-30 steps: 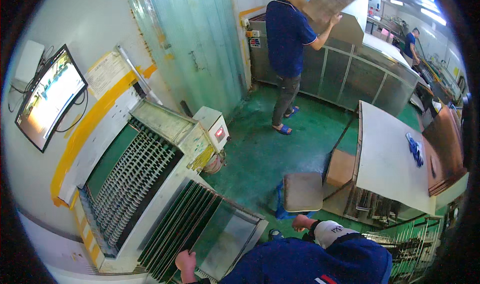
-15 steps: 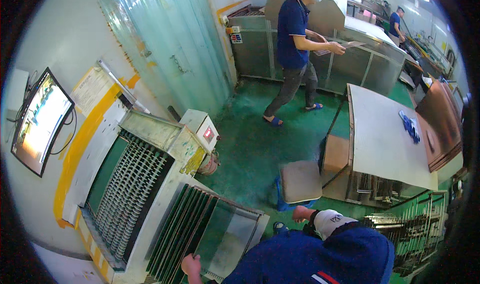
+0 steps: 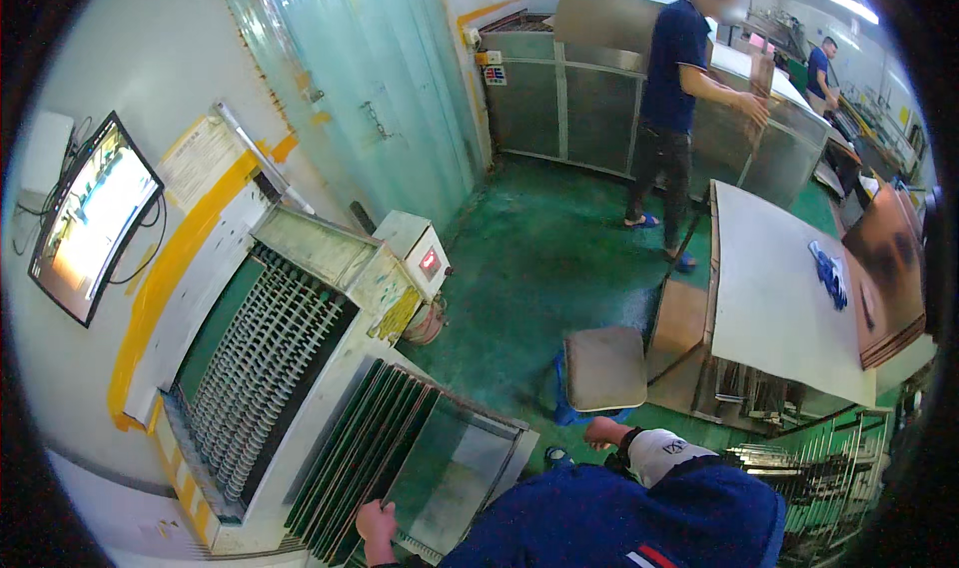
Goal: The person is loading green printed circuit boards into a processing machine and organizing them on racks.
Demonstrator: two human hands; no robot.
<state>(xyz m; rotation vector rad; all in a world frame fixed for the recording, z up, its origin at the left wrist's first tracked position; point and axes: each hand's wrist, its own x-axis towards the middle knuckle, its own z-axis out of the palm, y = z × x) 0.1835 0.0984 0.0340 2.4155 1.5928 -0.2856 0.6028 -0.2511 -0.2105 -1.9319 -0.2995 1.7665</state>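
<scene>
Several thin dark green panels (image 3: 340,458) with copper-coloured edges stand in a row in an open metal-sided bin at the lower left. My left hand (image 3: 376,530) is closed on the near upper edge of the rightmost green panel, fingers pinched there. The panel's lower part is out of sight in the bin. Off to the right, my right hand (image 3: 604,432) is loosely closed with nothing visible in it. It hangs in front of a grey-topped stool (image 3: 604,368), apart from it. A white band wraps my right wrist.
Left of the bin is a roller conveyor (image 3: 265,358) with a control box (image 3: 415,253) at its far end. At right, a white-topped table (image 3: 774,288) carries blue-white gloves (image 3: 829,273) and copper-coloured sheets (image 3: 889,268). A metal rack (image 3: 814,478) stands nearby. A co-worker (image 3: 674,98) stands beyond.
The co-worker has walked to the right, and the sheet in their hands is now turned upright. My hands have hardly moved; the view has shifted slightly.
</scene>
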